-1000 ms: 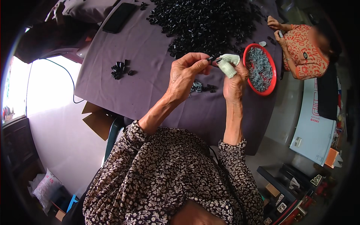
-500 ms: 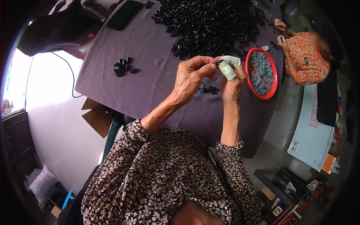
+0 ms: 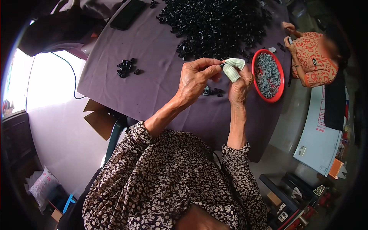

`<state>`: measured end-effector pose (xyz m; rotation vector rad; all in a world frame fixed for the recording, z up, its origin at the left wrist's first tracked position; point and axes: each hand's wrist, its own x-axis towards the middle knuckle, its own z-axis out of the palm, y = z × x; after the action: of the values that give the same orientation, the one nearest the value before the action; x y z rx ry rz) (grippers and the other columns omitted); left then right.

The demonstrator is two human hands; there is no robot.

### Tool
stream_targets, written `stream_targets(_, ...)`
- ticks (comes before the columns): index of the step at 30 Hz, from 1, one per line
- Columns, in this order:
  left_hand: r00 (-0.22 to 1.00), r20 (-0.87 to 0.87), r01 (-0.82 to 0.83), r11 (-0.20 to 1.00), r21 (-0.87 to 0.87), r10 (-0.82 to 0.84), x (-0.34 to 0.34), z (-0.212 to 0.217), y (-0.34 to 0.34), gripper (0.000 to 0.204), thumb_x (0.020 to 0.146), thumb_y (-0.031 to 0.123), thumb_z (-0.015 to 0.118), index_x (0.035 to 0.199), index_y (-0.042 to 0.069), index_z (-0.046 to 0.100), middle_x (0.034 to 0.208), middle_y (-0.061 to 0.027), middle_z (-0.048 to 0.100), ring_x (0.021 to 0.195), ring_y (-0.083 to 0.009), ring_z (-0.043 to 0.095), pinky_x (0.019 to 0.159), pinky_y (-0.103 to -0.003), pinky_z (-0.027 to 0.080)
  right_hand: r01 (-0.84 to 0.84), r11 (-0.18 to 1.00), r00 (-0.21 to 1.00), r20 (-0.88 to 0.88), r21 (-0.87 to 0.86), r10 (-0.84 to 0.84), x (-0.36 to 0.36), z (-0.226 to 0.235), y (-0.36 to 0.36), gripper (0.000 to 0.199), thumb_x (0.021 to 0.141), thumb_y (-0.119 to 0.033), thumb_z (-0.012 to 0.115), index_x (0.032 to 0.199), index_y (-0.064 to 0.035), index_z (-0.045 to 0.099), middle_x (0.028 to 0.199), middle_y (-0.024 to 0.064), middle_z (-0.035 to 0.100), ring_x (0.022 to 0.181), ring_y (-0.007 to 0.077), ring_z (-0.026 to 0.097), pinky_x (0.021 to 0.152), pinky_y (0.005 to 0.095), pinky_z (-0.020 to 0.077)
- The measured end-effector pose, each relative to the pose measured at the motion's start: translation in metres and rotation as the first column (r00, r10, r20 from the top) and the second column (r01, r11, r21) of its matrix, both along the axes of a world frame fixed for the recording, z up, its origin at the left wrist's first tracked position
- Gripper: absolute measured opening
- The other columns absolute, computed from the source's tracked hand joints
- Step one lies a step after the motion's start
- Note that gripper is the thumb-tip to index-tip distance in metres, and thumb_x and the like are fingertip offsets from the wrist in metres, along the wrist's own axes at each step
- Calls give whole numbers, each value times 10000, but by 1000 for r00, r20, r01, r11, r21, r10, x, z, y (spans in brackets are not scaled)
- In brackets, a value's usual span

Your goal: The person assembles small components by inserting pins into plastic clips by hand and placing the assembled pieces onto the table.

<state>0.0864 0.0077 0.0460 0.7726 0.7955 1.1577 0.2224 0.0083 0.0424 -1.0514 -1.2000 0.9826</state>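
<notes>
My left hand is closed in a pinch on a small black plastic part. My right hand wears off-white ribbed finger covers on its thumb and a finger, and their tips close on the same part. Its exact shape is mostly hidden by the fingers. Beneath the hands, a few black parts and grey pieces lie on the purple-grey tablecloth. To the right stands a red oval basin holding many thin grey pieces.
A large heap of black parts covers the far middle of the table. A smaller cluster lies at left, below a dark flat phone-like object. Another person in an orange patterned top is at the right edge. A cardboard box stands below the table's left side.
Both hands stay together over almost the same spot. The covered fingers of my right hand have shifted slightly, and less of the black part shows between them.
</notes>
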Motion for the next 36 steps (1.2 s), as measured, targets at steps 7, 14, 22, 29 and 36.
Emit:
stream_targets(7, 999, -39, -1, 1000, -7, 1, -2, -3, 2, 170, 827, 92, 594, 937, -35, 620, 734, -64, 619, 660, -98, 563, 629, -223, 474, 18, 1000, 949, 314, -23, -10, 2, 6, -2, 155, 778, -89, 600, 915, -21, 622, 792, -2, 618, 769, 61, 535, 714, 210, 418)
stream_targets(14, 991, 107, 94, 981, -170, -76, -6, -12, 6, 158, 833, 139, 600, 887, -10, 608, 772, -54, 611, 686, -116, 570, 662, -259, 489, -87, 993, 685, 728, 80, 1, 12, 17, -4, 360, 708, -117, 680, 1038, -24, 569, 893, 99, 614, 841, 216, 585, 765, 321, 452)
stream_targets(22, 990, 120, 97, 972, -213, -72, 4, -28, 4, 156, 828, 136, 604, 884, -9, 606, 800, -54, 607, 699, -119, 567, 691, -269, 485, -275, 928, 273, 946, 251, -175, 13, 12, 4, 300, 600, -20, 617, 889, 26, 550, 829, 127, 561, 797, 295, 535, 738, 382, 427)
stream_targets(29, 992, 73, 120, 966, -228, -106, 11, -37, -2, 143, 821, 130, 610, 866, -6, 607, 790, -49, 606, 710, -121, 577, 700, -265, 486, -296, 929, 249, 957, 221, -149, 19, 4, -4, 175, 604, -18, 593, 755, 13, 510, 762, 134, 536, 749, 301, 533, 706, 384, 422)
stream_targets(36, 979, 31, 205, 962, -179, -202, 10, -39, -2, 155, 810, 124, 622, 865, -21, 622, 777, -59, 618, 704, -121, 580, 690, -262, 484, -335, 913, 311, 942, 234, -128, 27, -5, -10, 208, 592, -14, 641, 750, 19, 510, 736, 137, 530, 711, 310, 523, 660, 385, 437)
